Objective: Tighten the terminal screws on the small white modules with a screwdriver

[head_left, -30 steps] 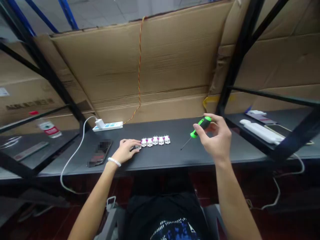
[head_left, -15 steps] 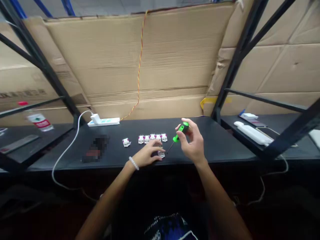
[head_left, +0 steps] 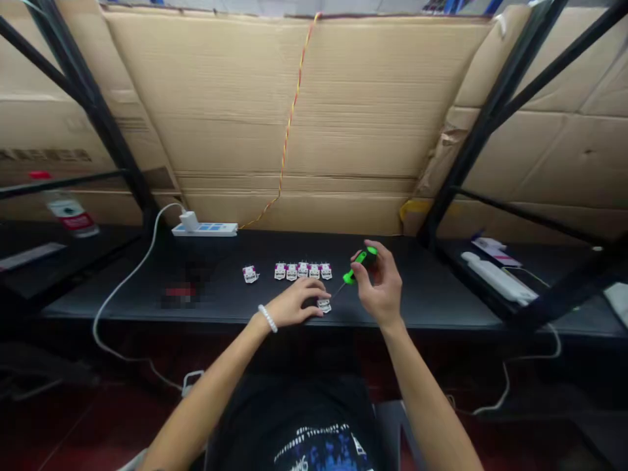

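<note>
My right hand (head_left: 381,282) grips a green and black screwdriver (head_left: 360,263), its thin shaft slanting down to the left. The tip ends at or close to a small white part (head_left: 324,305) lying near the table's front edge; I cannot tell whether they touch. Thumb and fingers of my left hand (head_left: 300,302), which wears a white beaded bracelet (head_left: 267,318), close around that part's left side. Behind them stands a row of several small white and purple parts (head_left: 303,270). One more such part (head_left: 250,274) lies apart to the left.
A white power strip (head_left: 205,229) with a plugged-in charger and cable (head_left: 142,266) lies at the back left. A blurred dark and red object (head_left: 180,291) is on the left. Black rack posts (head_left: 464,157) flank the table, cardboard (head_left: 220,98) behind. A bottle (head_left: 72,214) stands far left.
The view has shifted a little. The screwdriver tip and the left hand stay at the same small white part, and the screwdriver leans over more.
</note>
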